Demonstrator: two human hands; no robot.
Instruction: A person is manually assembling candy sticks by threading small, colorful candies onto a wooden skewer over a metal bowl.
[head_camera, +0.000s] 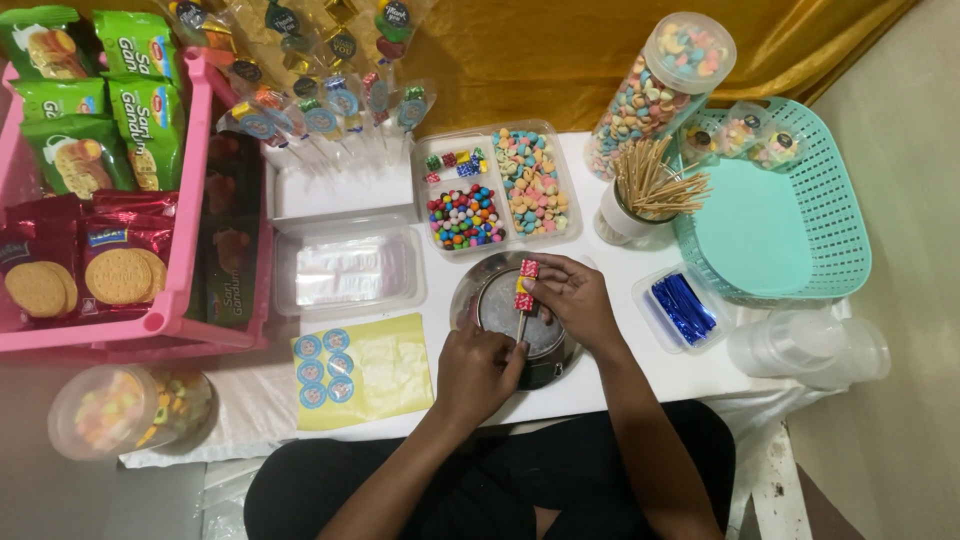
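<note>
A thin wooden skewer (521, 325) threaded with blocky red and yellow candies (526, 284) is held over a round, shiny metal bowl (490, 300) at the desk's near edge. Its lower end is pinched by the left hand (478, 372); the candies are gripped by the right hand's (575, 300) closed fingers.

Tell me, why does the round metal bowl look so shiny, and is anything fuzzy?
Head view: the metal bowl mirrors the light above; the candy jar at bottom left looks soft and blurred; both hands on the candy stick look fairly sharp.
</note>
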